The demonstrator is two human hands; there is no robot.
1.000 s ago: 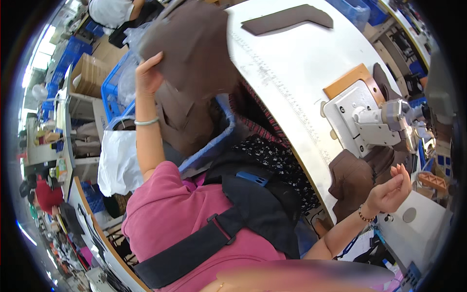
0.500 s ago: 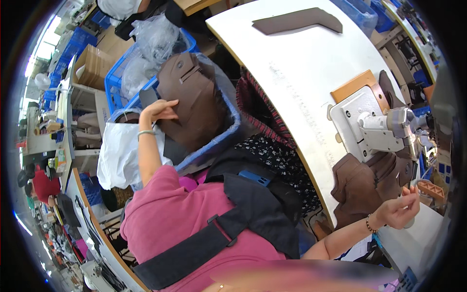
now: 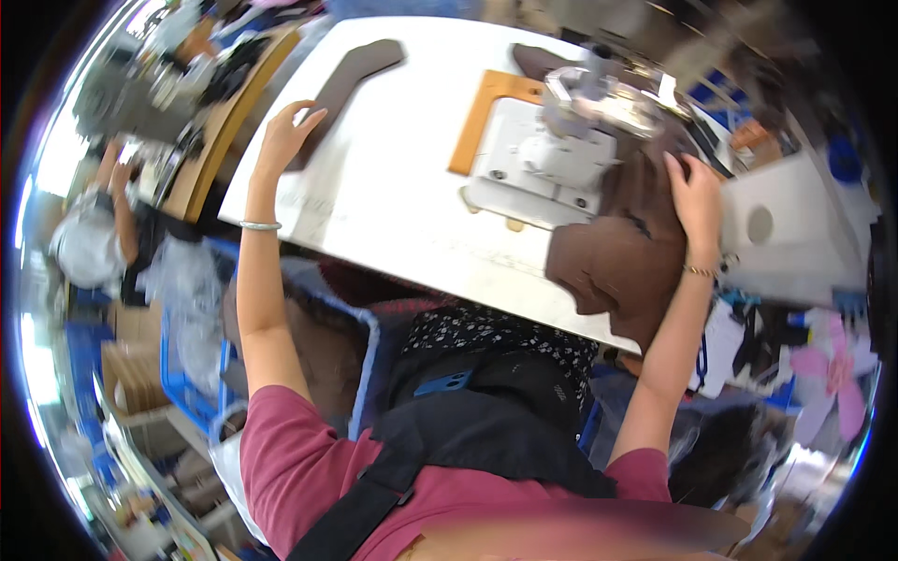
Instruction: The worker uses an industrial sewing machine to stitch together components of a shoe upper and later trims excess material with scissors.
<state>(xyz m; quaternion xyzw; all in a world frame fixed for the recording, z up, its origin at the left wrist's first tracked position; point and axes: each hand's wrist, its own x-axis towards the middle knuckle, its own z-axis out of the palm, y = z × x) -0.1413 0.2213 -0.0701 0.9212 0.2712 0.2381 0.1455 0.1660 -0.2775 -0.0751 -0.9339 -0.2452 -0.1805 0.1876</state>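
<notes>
My left hand [image 3: 288, 140] is over the left part of the white table, its thumb and fingers apart. It is at a bent dark brown strip [image 3: 354, 77], with its fingertips overlapping the strip's edge; whether they touch is unclear. My right hand [image 3: 697, 196], a little blurred, is at the right edge of the brown leather-like pieces [image 3: 617, 262], its thumb and forefinger spread. These pieces lie partly beneath the sewing machine [image 3: 571, 112] and hang over the table's front edge. Another dark brown piece [image 3: 535, 61] lies behind the machine.
An orange-brown guide frame [image 3: 472, 126] borders the machine's pale plate [image 3: 543, 168]. A blue-rimmed bin [image 3: 367, 351] with brown pieces stands below the table [image 3: 412, 234], by my left arm. Farther left, another person [image 3: 94, 234] sits at a machine. Right of my hand is a pale panel [image 3: 795, 220].
My view has swung from the bin toward the table. My left hand has left the brown pieces in the bin and come up to the strip. My right hand has moved alongside the machine's pieces.
</notes>
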